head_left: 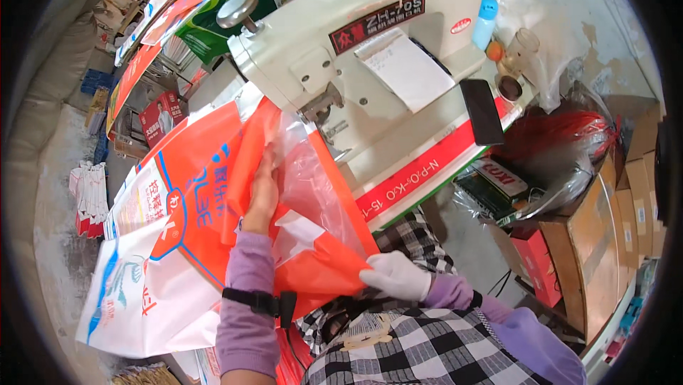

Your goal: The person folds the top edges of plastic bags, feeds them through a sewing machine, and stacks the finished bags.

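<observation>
Item: orange-and-white printed woven bag (196,207), with clear inner liner (313,186), laid across the work surface directly below the head of the cream sewing machine (356,50). The left hand (262,196) is pressed flat, fingers extended, on the folded orange panel close to the needle area, while the white-gloved right hand (395,276) is closed in a pinch on the near corner of the bag. For a straight seam, the edge is best kept taut between both hands, liner smoothed inside, and fingertips held aside from the needle.
</observation>
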The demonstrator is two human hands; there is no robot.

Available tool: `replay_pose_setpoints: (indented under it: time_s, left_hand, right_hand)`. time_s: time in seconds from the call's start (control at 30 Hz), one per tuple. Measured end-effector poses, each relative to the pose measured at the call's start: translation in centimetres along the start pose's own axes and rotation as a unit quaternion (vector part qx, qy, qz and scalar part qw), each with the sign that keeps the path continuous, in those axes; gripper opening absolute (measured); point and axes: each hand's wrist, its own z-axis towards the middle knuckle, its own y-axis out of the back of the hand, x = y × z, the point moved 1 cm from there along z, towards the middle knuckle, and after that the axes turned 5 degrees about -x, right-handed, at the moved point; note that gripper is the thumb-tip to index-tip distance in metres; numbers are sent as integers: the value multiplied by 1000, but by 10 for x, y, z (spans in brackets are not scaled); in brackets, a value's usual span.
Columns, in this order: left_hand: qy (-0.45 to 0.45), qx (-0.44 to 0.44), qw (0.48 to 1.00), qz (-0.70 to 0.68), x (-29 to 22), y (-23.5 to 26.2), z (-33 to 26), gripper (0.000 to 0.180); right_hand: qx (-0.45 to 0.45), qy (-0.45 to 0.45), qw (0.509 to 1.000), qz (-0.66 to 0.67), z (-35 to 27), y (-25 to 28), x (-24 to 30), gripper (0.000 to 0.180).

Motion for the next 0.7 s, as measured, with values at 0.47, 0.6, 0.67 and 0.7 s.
replay_pose_setpoints:
  time_s: [0.47,0.6,0.67,0.7]
  left_hand:
    - [-211,61,717,661,-45,-43,-256,67]
    - [-140,-181,520,823,-110,69,-273,83]
    - [-81,-172,539,821,-108,168,-289,73]
    - [3,-153,550,821,-100,203,-288,74]
  right_hand:
    - [-24,-67,997,1,21,36,-38,30]
    - [-109,-17,989,100,74,25,-27,30]
    - [-95,-1,995,0,75,1,-23,29]
    - [-94,5,995,-27,70,-8,-19,28]
